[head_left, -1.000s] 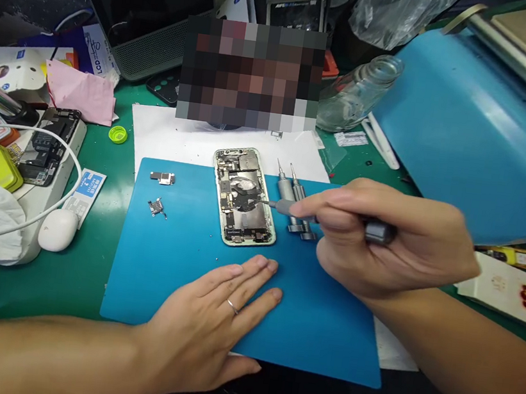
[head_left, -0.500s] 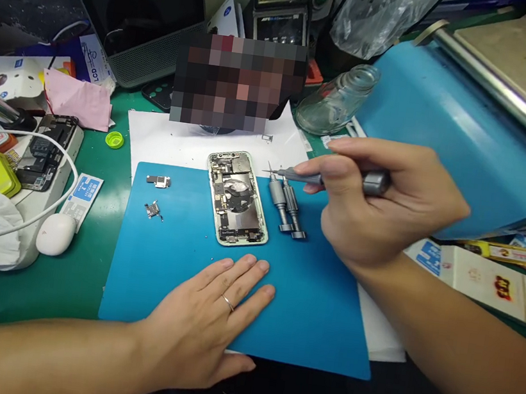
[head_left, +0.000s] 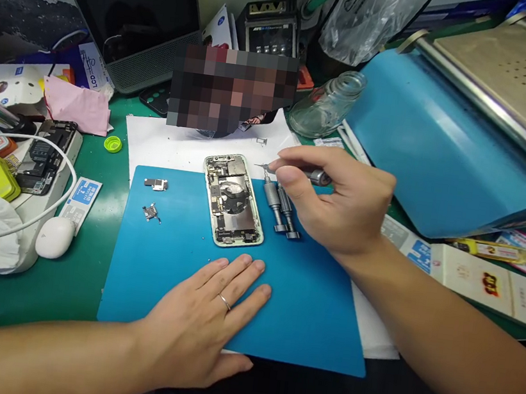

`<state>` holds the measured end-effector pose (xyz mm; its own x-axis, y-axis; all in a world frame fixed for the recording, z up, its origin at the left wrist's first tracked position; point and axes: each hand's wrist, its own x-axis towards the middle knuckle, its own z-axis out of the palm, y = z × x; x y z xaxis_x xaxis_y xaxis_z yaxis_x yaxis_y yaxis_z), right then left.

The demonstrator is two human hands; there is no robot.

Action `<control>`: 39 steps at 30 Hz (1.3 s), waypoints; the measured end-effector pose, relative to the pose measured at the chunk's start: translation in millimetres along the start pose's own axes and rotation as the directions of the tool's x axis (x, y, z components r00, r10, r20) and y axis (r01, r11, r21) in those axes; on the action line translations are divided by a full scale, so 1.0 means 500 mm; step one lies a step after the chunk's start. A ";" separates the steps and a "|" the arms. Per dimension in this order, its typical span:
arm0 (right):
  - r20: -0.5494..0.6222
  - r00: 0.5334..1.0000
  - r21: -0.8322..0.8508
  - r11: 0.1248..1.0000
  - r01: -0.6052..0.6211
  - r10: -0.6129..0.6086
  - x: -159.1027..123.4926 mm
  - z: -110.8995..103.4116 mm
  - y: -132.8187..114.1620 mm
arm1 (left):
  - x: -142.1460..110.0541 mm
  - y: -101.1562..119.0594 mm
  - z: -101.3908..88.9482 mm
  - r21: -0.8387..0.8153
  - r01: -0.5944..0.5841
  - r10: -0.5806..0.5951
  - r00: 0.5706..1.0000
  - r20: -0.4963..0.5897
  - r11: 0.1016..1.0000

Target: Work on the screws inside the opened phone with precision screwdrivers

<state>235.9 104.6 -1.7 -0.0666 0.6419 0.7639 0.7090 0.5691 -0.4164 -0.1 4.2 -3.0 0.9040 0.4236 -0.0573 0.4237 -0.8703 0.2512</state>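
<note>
My left hand (head_left: 212,319) lies flat on the blue mat (head_left: 151,273), fingers stretched out below the phone. An opened phone (head_left: 246,222), its inner parts exposed, rests on the mat with its top end over white paper. My right hand (head_left: 339,204) is closed around a grey screwdriver (head_left: 318,176), whose thin tip points left and is off the phone's surface. Under and beside that hand lie two more screwdrivers (head_left: 273,199), side by side with their tips pointing away from me. Two small phone parts, a metal plate (head_left: 156,184) and an irregular piece (head_left: 151,212), sit at the mat's upper left.
Behind the white paper (head_left: 154,141) stand a glass jar (head_left: 320,111) and a dark screen (head_left: 127,11). A blue machine (head_left: 397,137) with a perforated metal top fills the right. On the left are a white earbud case (head_left: 55,237), a cable and another opened phone (head_left: 48,156).
The screwdriver tip has lifted away from the phone's middle. My right hand has shifted up, then left, over the two lying screwdrivers. My left hand stays flat on the mat.
</note>
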 end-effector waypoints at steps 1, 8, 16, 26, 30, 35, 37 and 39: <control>0.018 1.000 -0.012 1.000 -0.004 0.004 0.000 0.000 -0.001 | 0.000 0.000 0.000 -0.003 0.000 0.000 1.000 0.000 1.000; 0.194 0.980 -0.044 0.999 -0.025 0.033 0.004 -0.001 -0.016 | -0.002 -0.001 0.007 -0.030 -0.005 0.005 1.000 -0.007 1.000; 0.414 0.909 -0.061 0.996 0.065 -0.034 0.002 -0.001 -0.011 | -0.001 -0.001 0.008 -0.045 -0.002 0.002 1.000 0.000 0.999; 0.535 0.844 -0.093 0.989 0.115 -0.047 -0.005 0.000 -0.012 | 0.000 -0.001 0.010 -0.044 -0.001 0.001 1.000 -0.008 0.999; 0.544 0.836 -0.068 0.989 0.129 -0.072 -0.003 -0.001 -0.011 | 0.000 -0.002 0.008 -0.045 0.000 0.000 1.000 -0.009 0.999; 0.541 0.839 -0.047 0.993 0.105 -0.063 -0.004 0.000 -0.010 | -0.001 -0.002 0.005 -0.042 -0.003 0.003 1.000 -0.001 0.999; 0.532 0.845 -0.045 0.995 0.092 -0.054 -0.005 0.001 -0.011 | -0.002 -0.001 0.005 -0.039 -0.008 0.008 1.000 -0.008 0.999; 0.507 0.861 -0.047 0.995 0.083 -0.048 -0.004 0.001 -0.012 | -0.002 -0.001 0.005 -0.039 -0.011 0.011 1.000 -0.009 0.999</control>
<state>231.4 100.0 -1.2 -0.4470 0.7856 0.4277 0.7330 0.5958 -0.3282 -1.1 3.7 -5.5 0.9080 0.4164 -0.0455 0.4110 -0.8646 0.2891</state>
